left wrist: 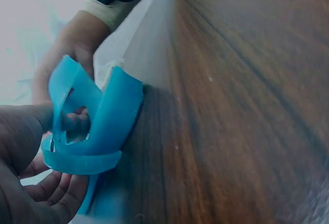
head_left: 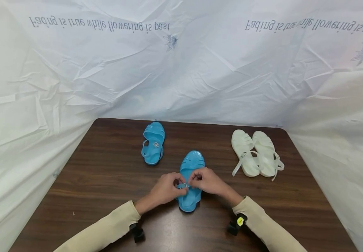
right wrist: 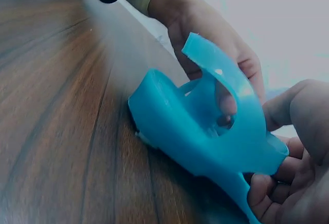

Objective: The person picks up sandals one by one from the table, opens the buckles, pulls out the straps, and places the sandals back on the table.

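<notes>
Adjusting, seemingly, the blue sandal (head_left: 192, 162) strap (left wrist: 90, 164), we pinch with left hand (head_left: 166, 189) and right hand (head_left: 208, 180); steady guiding seems needed next.

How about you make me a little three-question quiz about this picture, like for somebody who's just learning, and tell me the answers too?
1. Count: How many white sandals are on the table?
2. True or false: The left hand and the right hand are both touching the near blue sandal.
3. Choose: Which sandal lies farthest to the person's left?
A) one of the white sandals
B) the near blue sandal
C) the other blue sandal

Key:
1. Two
2. True
3. C
</notes>
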`<state>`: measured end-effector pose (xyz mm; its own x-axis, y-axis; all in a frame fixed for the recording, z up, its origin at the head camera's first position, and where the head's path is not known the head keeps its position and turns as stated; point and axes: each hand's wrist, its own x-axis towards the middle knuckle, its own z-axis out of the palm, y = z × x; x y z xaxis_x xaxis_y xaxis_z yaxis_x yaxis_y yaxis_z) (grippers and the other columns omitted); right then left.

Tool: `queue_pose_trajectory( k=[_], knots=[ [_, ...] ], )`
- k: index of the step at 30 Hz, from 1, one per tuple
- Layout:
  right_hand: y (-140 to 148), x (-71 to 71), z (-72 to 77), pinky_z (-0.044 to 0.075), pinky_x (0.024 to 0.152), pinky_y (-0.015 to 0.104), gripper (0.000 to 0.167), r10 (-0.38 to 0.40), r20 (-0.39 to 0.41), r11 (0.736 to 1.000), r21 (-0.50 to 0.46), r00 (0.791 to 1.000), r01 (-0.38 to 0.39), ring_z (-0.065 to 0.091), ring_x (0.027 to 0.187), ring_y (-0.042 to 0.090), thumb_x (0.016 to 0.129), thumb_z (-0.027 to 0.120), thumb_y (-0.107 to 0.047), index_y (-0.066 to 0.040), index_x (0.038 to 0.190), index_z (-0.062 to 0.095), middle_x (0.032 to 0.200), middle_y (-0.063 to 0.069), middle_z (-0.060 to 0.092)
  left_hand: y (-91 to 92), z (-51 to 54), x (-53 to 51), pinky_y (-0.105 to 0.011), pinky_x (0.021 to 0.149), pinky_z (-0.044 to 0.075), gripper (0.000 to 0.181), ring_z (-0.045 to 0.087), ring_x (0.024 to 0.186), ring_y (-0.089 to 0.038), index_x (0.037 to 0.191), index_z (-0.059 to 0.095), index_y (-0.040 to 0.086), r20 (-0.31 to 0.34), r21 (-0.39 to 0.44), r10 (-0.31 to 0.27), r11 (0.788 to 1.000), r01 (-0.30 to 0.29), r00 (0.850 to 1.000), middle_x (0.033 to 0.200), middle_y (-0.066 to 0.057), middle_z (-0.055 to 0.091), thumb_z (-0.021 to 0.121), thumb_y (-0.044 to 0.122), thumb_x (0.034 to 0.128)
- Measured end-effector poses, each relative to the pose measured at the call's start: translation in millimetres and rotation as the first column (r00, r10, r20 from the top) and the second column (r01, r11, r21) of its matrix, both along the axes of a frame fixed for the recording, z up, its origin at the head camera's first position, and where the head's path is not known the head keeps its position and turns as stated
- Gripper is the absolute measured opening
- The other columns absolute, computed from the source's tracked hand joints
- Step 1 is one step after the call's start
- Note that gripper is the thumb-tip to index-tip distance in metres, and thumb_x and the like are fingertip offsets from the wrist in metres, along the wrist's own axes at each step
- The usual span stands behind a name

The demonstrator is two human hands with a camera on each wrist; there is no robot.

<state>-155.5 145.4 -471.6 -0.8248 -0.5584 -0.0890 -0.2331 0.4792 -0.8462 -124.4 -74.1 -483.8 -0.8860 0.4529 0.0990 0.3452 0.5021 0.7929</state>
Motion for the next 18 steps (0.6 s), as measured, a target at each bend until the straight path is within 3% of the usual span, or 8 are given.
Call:
queue_pose_trajectory(
  k=[7, 18],
  knots=[
    [-2, 0.4, 3.6, 0.051, 0.066, 0.028, 0.015, -0.006, 0.075, 0.997, -0.076, 0.997, 0.012, 0.060, 0.073, 0.013, 0.098, 0.063, -0.015, -0.005, 0.092, 0.073, 0.078, 0.000, 0.066, 2.0, -1.7, 0.7, -0.023, 0.057, 0.047, 0.004, 0.053, 0.064, -0.003, 0.087, 0.073, 0.022, -0.084, -0.034, 0.003, 0.999, -0.006, 0.996, 0.082, 0.009, 0.060, 0.077, 0.022, 0.0870],
    [1, 0.7, 4.4, 0.045, 0.059, 0.024, 0.015, 0.079, 0.057, 0.997, -0.031, 0.995, -0.078, 0.054, 0.068, 0.009, 0.098, 0.071, -0.023, -0.010, 0.095, 0.079, 0.078, -0.001, 0.068, -10.3, -3.1, 6.3, -0.022, 0.058, 0.052, 0.015, 0.059, 0.069, -0.001, 0.102, 0.082, 0.013, -0.125, 0.072, 0.040, 0.997, -0.031, 0.991, 0.087, 0.008, 0.071, 0.081, 0.021, 0.0899]
  ],
)
